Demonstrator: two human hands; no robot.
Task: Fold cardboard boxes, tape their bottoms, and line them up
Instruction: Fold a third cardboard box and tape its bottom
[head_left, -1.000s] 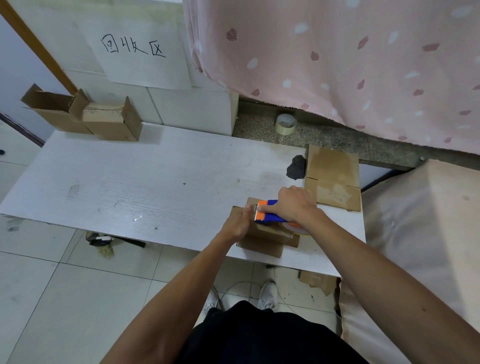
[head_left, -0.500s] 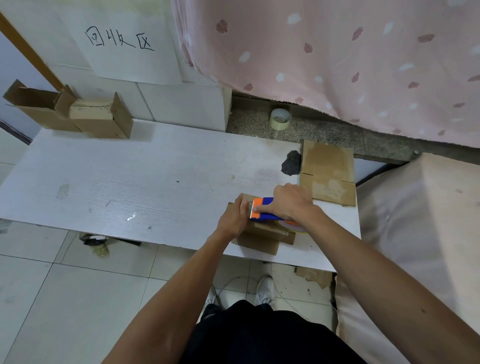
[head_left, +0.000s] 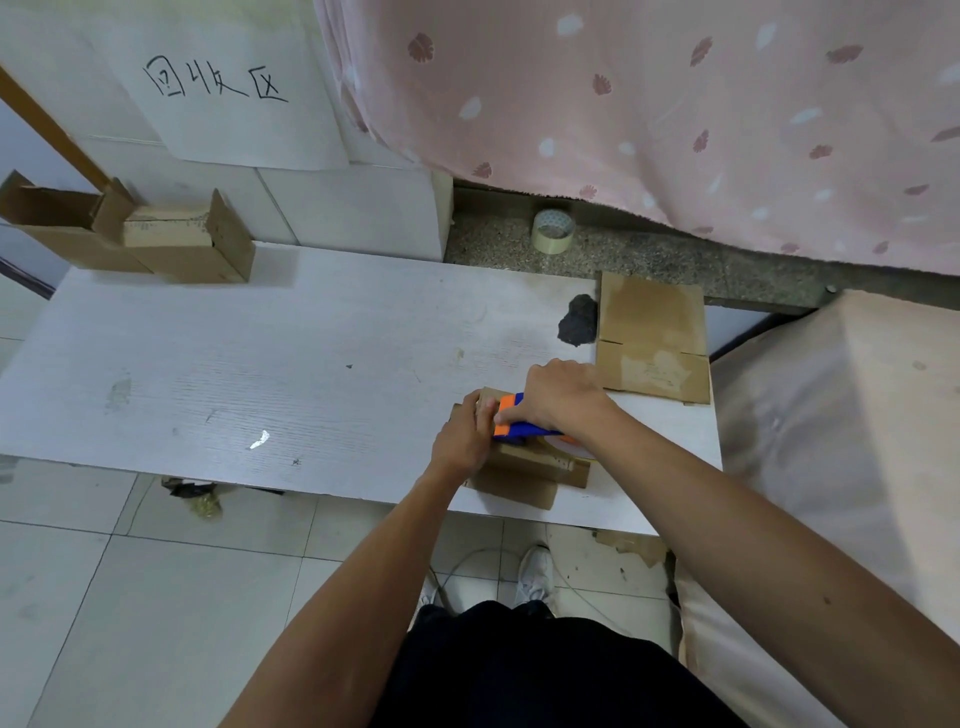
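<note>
Right hand (head_left: 563, 397), clamped on the blue-orange plastic tape dispenser (head_left: 524, 430), has shifted left; left hand (head_left: 461, 441) grips the brown cardboard box (head_left: 524, 467), largely hidden beneath both.

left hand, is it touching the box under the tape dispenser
Touching. The head view shows the left hand gripping the left end of the cardboard box, its fingers curled over the top edge with no gap.

I seem to work in a plain room at home, not a workshop. Beyond my fingers (head_left: 540, 384) hang a pink leaf-print curtain (head_left: 675, 104) and a handwritten paper sign (head_left: 218, 88); below them lies pale tiled floor (head_left: 130, 597).
</note>
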